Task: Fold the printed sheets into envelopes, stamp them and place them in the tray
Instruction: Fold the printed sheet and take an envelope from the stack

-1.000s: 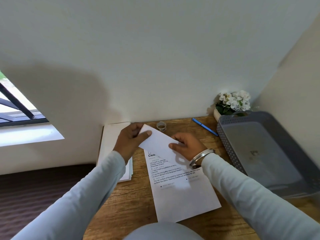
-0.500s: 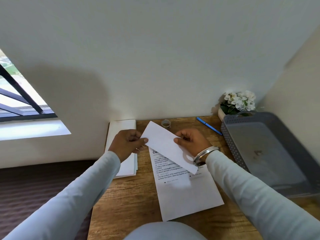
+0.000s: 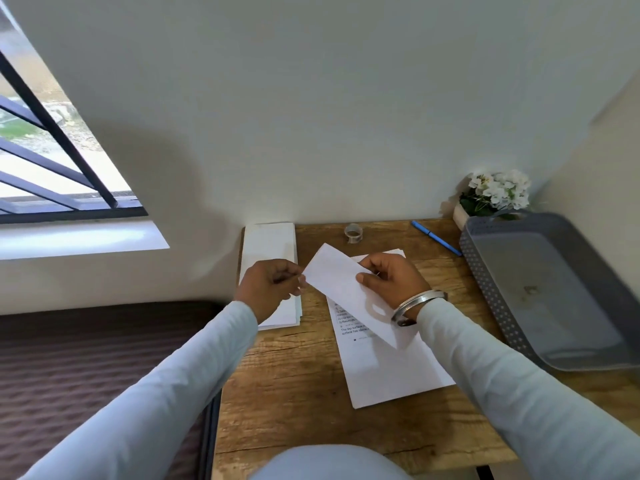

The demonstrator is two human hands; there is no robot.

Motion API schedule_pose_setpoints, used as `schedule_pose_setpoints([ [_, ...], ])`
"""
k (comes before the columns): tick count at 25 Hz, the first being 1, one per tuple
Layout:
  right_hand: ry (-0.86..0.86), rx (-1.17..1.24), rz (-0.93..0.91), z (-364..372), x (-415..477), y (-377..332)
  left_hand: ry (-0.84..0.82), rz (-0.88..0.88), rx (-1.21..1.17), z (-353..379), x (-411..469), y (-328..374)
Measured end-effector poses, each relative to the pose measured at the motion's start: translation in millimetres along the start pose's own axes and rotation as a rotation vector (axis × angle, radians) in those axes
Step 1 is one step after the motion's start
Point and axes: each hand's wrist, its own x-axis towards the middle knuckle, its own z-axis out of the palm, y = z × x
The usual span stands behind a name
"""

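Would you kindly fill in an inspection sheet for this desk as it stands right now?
Surface: wooden desk, set against the wall.
Job's things: white envelope held above the desk by both hands; printed sheet flat beneath it; paper stack at the left edge; grey tray at right, nothing seen in it.
Clutter: tape roll, blue pen, flower pot.
Grippers: left hand pinches the envelope's left end; right hand grips its middle.
Cables: nothing seen.
Surroundings: barred window at left.
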Motion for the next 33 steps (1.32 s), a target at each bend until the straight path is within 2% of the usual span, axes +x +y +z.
schedule_pose_setpoints([
  [2,0.033,-0.020,0.016,4,-4,0,0.015,0.029,0.112,-13,-4,-14],
  [4,0.067,0.000,0.038,8,-8,3,-0.016,0.046,0.368,-29,-6,-32],
  [7,0.106,0.052,0.077,17,-16,4,-0.182,0.001,0.749,-43,-8,-52],
  [10,0.121,0.077,0.120,28,-24,3,-0.262,0.018,0.923,-46,-7,-62],
  [12,0.126,0.092,0.145,34,-28,0,-0.251,0.028,0.931,-47,-5,-65],
  [19,0.148,0.118,0.161,41,-35,-4,-0.229,-0.071,0.700,-52,4,-66],
  [23,0.142,0.121,0.169,44,-33,-7,-0.210,-0.061,0.718,-51,0,-66],
  [28,0.134,0.118,0.153,47,-33,-9,-0.248,0.016,0.903,-47,-1,-70],
  [33,0.126,0.122,0.137,46,-34,-8,-0.249,-0.032,0.844,-44,3,-73],
])
